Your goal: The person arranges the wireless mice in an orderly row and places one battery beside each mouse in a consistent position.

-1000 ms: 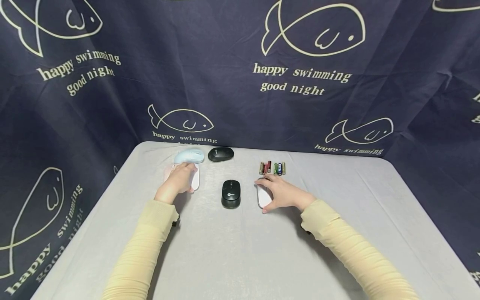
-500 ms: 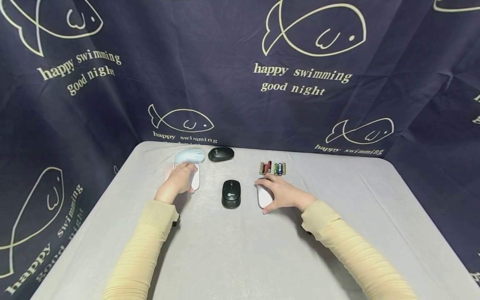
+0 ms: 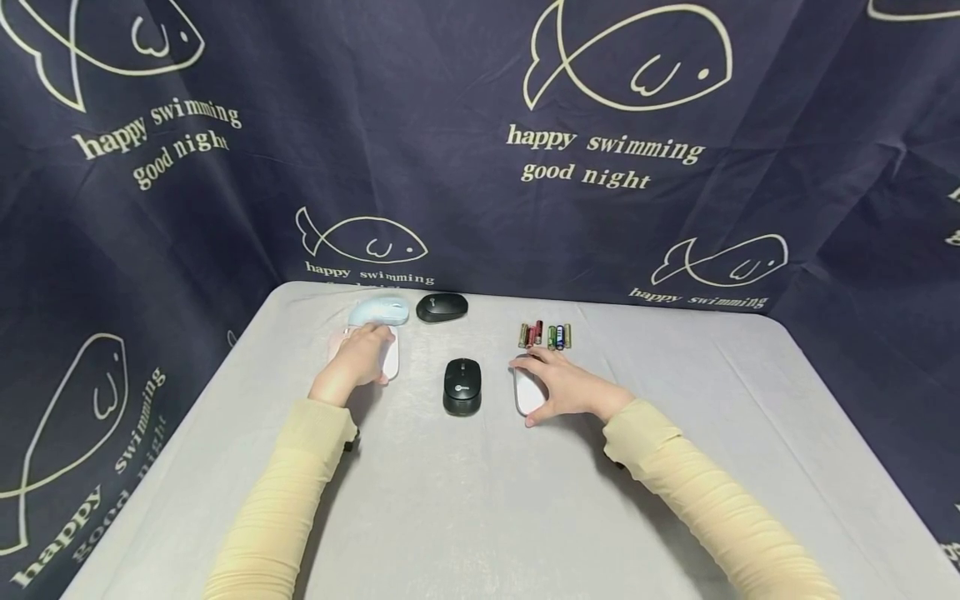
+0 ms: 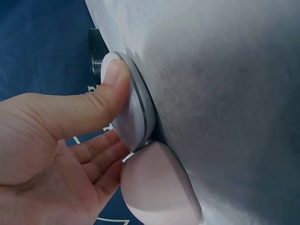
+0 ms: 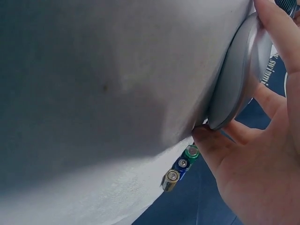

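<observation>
In the head view my left hand [image 3: 362,357] grips a white mouse [image 3: 392,360] at the table's left. The left wrist view shows the thumb on this mouse [image 4: 133,119] and fingers reaching behind it. A pale pink mouse [image 4: 157,187] sits right against it, mostly covered by the hand in the head view. Right of centre, my right hand [image 3: 564,387] holds a second white mouse [image 3: 528,395] with a grey edge, thumb at its near end and fingers at its far end. From the right wrist, this mouse [image 5: 234,77] rests low at the tabletop.
Between the hands lies a black mouse [image 3: 462,387]. A light blue mouse [image 3: 378,312] and another black mouse [image 3: 442,307] are near the back edge. Several small batteries [image 3: 558,337] lie in two groups just beyond the right hand. A dark patterned cloth [image 3: 480,167] hangs behind the table.
</observation>
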{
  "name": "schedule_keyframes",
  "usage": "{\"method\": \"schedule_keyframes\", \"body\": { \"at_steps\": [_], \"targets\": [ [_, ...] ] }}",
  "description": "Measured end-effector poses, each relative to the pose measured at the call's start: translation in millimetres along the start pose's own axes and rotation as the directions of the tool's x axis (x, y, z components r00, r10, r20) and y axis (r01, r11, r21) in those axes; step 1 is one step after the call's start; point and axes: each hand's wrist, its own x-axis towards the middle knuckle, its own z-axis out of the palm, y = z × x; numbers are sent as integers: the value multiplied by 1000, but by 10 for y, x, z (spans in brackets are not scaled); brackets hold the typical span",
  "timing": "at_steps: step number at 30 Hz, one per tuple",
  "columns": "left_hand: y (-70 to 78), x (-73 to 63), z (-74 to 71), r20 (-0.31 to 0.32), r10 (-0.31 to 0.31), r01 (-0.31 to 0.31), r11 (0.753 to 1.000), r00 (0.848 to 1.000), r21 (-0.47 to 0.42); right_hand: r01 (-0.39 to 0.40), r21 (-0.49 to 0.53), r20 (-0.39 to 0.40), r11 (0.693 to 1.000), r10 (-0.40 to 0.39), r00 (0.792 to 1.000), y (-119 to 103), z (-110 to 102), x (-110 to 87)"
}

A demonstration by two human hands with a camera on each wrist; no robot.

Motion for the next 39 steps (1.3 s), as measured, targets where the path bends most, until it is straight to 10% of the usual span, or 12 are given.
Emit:
{"method": "schedule_keyframes", "body": {
  "at_steps": [39],
  "targets": [
    [2,0,16,-6,4,-4,1000,1000,-6,50,-54,-117,997,-56,992,-245,-273,377]
  ]
}}
